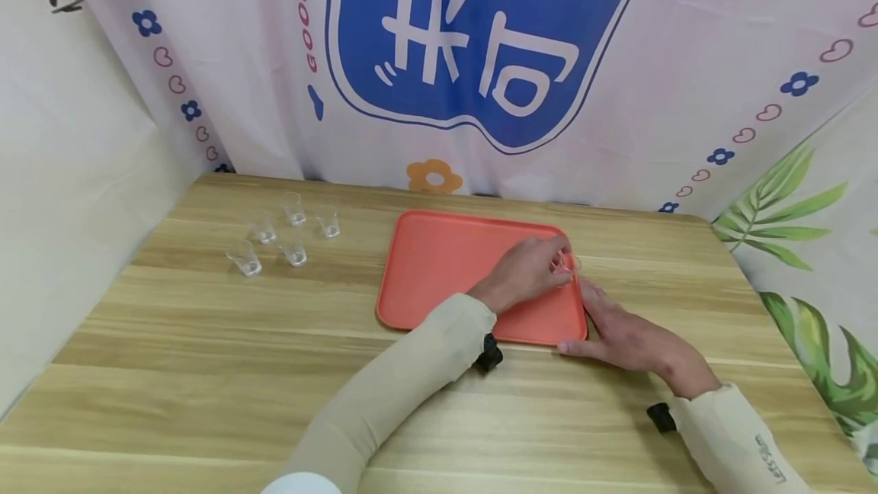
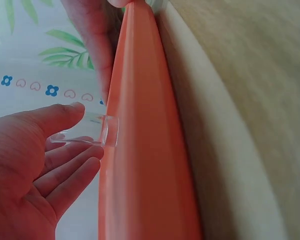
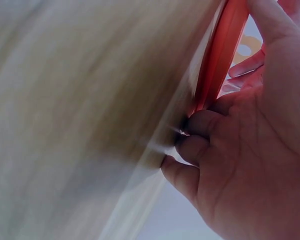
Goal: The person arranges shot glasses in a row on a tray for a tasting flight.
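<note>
At the right-hand edge of the orange tray (image 1: 439,265), my left hand (image 1: 524,271) held a small clear plastic cup (image 1: 569,264), thumb and fingertips pinched round it. In the left wrist view the cup (image 2: 92,129) lay on its side against the tray's rim (image 2: 140,150), its mouth turned toward my palm (image 2: 25,170). My right hand (image 1: 617,334) rested on the wooden table (image 1: 206,372) just beside the tray's near right corner, fingers curled against the rim; the right wrist view showed those fingers (image 3: 200,125) tucked under the tray's edge (image 3: 217,60).

Five more cups (image 1: 281,238) of the same kind stood in a loose cluster on the table, well to the left of the tray. A printed cloth backdrop (image 1: 480,59) hung behind it.

I judged the cup very light, thin-walled and smooth, so likely to slip or buckle under a hard squeeze. A gentle pinch across the wall near its rim seemed the safest hold. The tray looked stiff and easy to steady by its raised edge.
</note>
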Action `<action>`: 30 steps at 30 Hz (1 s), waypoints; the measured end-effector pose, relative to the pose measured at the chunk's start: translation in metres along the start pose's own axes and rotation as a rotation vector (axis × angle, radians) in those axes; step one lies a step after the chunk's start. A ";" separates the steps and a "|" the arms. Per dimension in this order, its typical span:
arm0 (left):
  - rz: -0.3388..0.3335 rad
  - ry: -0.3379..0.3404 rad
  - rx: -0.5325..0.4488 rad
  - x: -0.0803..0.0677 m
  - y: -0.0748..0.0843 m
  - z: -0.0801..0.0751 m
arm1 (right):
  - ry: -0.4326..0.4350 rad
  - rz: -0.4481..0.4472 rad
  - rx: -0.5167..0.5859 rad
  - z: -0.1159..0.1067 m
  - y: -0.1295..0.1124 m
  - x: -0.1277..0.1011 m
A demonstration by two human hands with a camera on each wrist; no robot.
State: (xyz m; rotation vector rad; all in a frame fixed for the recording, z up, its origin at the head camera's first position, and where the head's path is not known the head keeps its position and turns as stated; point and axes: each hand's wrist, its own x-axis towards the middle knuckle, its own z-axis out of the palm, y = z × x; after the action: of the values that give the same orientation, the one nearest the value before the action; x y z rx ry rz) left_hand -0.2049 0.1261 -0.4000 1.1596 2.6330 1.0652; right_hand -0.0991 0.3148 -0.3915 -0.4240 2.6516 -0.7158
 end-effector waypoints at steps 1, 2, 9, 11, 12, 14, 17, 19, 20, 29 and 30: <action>-0.002 0.000 0.004 0.000 0.000 0.000 | 0.001 -0.004 0.003 0.000 0.000 0.000; -0.004 -0.001 0.009 0.001 0.000 0.001 | 0.003 -0.011 0.005 0.000 0.000 0.001; 0.005 0.005 -0.003 0.000 0.001 0.002 | 0.008 -0.031 0.013 0.001 0.000 0.001; 0.014 0.011 -0.009 0.000 0.001 0.002 | 0.008 -0.025 0.009 0.001 -0.001 0.000; 0.018 0.014 -0.008 0.000 0.001 0.002 | 0.008 -0.023 0.009 0.001 -0.001 0.000; 0.026 0.021 -0.001 0.000 0.001 0.002 | 0.010 -0.022 0.009 0.001 -0.001 0.000; 0.024 0.021 0.007 0.000 0.000 0.002 | 0.011 -0.026 0.011 0.001 -0.001 0.000; 0.019 0.018 0.012 -0.001 0.000 0.003 | 0.010 -0.025 0.012 0.001 -0.001 0.000; 0.013 0.015 0.016 -0.002 0.000 0.003 | 0.010 -0.027 0.014 0.001 -0.002 0.000; -0.057 -0.039 0.095 -0.004 0.003 0.000 | 0.008 -0.010 0.015 0.001 -0.002 0.000; -0.059 -0.044 0.103 -0.004 0.004 -0.001 | 0.007 -0.006 0.014 0.001 -0.002 -0.001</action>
State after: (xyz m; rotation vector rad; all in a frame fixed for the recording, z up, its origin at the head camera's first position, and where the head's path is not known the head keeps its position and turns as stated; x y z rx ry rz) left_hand -0.1997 0.1245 -0.3973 1.1026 2.6982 0.8933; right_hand -0.0976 0.3129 -0.3911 -0.4271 2.6514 -0.7390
